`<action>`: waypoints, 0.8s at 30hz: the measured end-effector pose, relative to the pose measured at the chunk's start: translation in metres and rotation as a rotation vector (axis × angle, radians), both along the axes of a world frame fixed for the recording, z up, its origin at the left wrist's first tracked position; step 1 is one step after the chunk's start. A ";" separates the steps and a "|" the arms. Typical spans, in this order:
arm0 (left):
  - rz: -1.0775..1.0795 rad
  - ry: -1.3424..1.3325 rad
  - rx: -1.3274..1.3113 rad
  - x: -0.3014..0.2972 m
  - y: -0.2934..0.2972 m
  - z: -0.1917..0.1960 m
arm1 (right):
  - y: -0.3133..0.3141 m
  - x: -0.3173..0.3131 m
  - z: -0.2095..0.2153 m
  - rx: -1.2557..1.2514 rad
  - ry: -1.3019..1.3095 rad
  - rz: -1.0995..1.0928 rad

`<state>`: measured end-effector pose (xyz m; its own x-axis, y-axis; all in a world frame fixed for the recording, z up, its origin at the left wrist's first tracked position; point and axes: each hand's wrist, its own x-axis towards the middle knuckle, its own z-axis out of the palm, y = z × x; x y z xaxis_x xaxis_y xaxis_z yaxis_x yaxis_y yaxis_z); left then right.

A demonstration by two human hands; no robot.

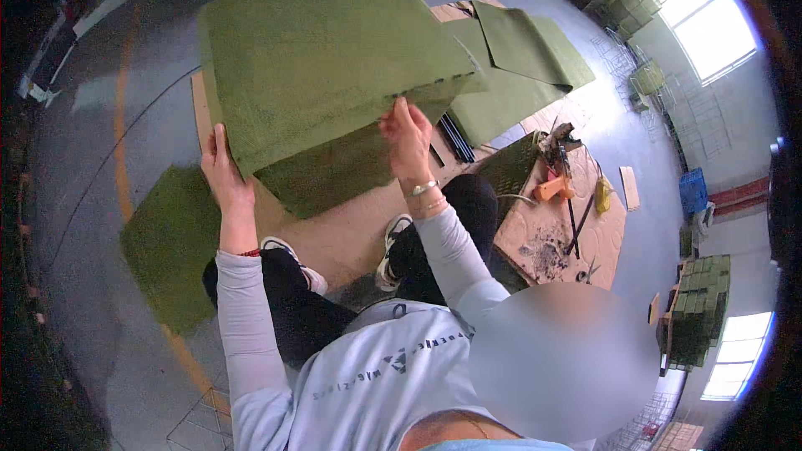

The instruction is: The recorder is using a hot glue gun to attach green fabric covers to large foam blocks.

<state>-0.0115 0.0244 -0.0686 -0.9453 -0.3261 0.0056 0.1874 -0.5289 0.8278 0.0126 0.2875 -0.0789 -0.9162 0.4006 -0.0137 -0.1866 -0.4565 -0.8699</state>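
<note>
A large box-shaped piece covered in green sheet material [326,33] stands in front of me, its broad top face tilted toward me. My left hand [225,171] grips its near left corner, fingers along the side. At the near edge, right of the middle, my right hand [408,138] is closed in a pinch on the edge of the green sheet. Dark spots run along that edge just beyond my right fingertips. Under the edge, the green front side [334,167] lies in shadow. Whether a small piece is between my right fingers cannot be made out.
Flat green sheets [526,54] lie beyond to the right, near black strips [455,138]. On a stained cardboard-topped stand [601,234] rest an orange glue gun [551,189], scissors [587,274] and a yellow item [602,195]. Another green sheet [171,242] lies on the floor at left.
</note>
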 end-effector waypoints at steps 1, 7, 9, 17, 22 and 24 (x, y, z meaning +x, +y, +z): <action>-0.007 -0.007 0.002 -0.001 -0.001 -0.004 | -0.002 0.006 -0.002 0.005 0.005 0.002; -0.032 -0.036 0.013 0.005 0.007 0.012 | -0.023 0.009 -0.005 -0.126 0.087 0.095; -0.021 -0.023 0.027 0.002 0.007 0.008 | -0.026 0.005 -0.002 -0.110 0.091 0.062; 0.027 -0.010 0.041 0.003 0.008 0.009 | -0.031 0.013 0.003 -0.139 0.068 0.134; -0.011 0.012 0.029 0.005 0.006 0.008 | -0.054 0.019 0.008 -0.001 0.018 0.222; 0.000 0.005 0.022 0.004 0.008 0.007 | -0.058 0.012 0.005 0.004 0.010 0.227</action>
